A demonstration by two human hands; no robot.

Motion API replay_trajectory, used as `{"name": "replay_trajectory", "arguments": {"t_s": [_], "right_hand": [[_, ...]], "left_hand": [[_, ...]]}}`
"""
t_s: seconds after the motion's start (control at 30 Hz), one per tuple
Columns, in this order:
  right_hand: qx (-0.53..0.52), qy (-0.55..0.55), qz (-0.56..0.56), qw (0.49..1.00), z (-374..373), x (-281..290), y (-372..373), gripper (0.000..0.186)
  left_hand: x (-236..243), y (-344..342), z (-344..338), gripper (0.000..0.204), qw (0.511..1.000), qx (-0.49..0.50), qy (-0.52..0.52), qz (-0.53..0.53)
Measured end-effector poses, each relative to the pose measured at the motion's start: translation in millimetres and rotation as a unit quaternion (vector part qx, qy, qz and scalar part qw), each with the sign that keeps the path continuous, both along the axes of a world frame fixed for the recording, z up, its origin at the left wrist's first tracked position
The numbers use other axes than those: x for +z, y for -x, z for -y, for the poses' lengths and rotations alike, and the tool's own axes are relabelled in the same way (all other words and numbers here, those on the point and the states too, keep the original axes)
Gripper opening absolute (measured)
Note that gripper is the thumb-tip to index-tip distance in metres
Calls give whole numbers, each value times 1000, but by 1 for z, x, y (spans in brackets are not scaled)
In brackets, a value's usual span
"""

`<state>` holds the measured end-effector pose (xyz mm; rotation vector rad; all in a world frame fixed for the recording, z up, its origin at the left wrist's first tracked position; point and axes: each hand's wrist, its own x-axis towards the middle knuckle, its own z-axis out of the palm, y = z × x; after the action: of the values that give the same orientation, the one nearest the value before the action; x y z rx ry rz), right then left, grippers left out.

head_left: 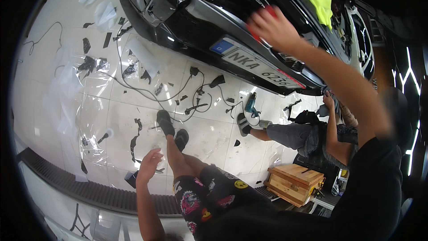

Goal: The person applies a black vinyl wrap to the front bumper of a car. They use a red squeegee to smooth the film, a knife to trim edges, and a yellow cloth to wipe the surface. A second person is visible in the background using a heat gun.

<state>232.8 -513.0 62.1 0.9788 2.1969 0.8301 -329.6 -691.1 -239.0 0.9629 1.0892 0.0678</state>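
Observation:
My right hand [274,29] is closed over a red squeegee-like tool [253,33], pressed to the glossy black car front [223,15] above the licence plate [256,62]. The hand is slightly blurred and covers most of the tool. Down at the lower left, my left hand [150,163] hangs over the floor beside my legs, its fingers loosely apart and nothing in them. A bright yellow-green cloth [320,2] lies on the car, beyond my right hand.
Black film scraps [87,64], clear plastic sheeting and cables [147,100] litter the white tiled floor. A teal power tool [252,105] sits near the bumper. Another person [303,138] crouches at right by a wooden box [296,183]. A dark grate [89,187] runs behind me.

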Motion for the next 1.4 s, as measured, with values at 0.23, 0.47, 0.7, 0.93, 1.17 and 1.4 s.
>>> {"name": "replay_trajectory", "arguments": {"t_s": [0.23, 0.47, 0.7, 0.93, 1.17, 1.4], "right_hand": [[-113, -20, -121, 986, 57, 53, -34, 24], [-116, -47, -129, 984, 57, 10, -37, 37], [-343, -154, -225, 899, 161, 14, -17, 43], [-453, -374, -583, 562, 64, -44, 111, 47], [-377, -544, -659, 357, -2, -79, 73, 16], [-390, -543, -681, 300, 33, -71, 67, 13]], "left_hand": [[60, 4, -45, 43, 998, -51, -14, -15], [141, -59, -93, 38, 989, -134, -56, 25], [137, 13, -147, 40, 967, -246, -64, -31], [230, -95, -283, 39, 927, -311, -211, -3], [337, -193, -343, 40, 886, -390, -244, 55], [342, -209, -332, 40, 862, -462, -200, 56]]}}
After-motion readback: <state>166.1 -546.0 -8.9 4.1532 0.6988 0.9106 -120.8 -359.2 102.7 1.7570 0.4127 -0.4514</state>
